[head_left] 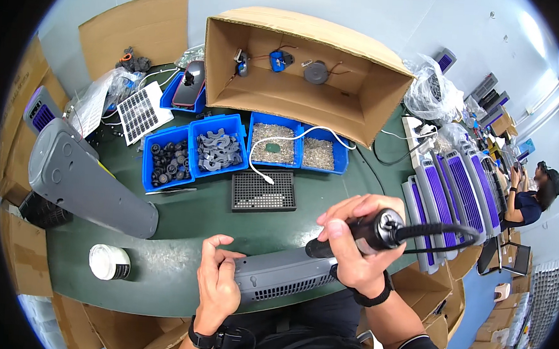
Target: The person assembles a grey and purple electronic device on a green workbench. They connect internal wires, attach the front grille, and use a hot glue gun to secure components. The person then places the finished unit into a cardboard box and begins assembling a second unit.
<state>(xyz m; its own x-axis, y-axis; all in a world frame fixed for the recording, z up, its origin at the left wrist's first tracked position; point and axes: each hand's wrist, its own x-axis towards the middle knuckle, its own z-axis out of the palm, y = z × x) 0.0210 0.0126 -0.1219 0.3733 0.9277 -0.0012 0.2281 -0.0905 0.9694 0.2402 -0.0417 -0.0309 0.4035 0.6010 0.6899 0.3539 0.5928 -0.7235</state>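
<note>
Pale walls rise behind our green desk (190,225), and a co-worker (526,203) sits at the right of the frame. At upper centre, a cardboard box (290,105) lies on its side, opening towards us; inside we see a blue component (277,61), a dark round part (316,72) and loose wires. Below it stand our blue bins: the leftmost bin (146,169) holds dark rounded pieces, the second bin (221,170) grey curved ones, and the third bin (274,118) and fourth bin (340,160) heaps of tiny metallic bits. A white cable (298,135) crosses the last two, its plug resting on a black perforated tray (264,185), where small shiny pieces fill the front rows. We also have a white tub (109,262) at lower left.

Our grey housing (286,272) lies near the desk's front edge, at lower centre. Of our hands, the left hand (218,284) is half closed about its left end, index finger curled. The right hand (359,246) wraps firmly around a black power screwdriver (386,227), its nose angled down over the housing; we cannot tell whether the tip touches.
</note>
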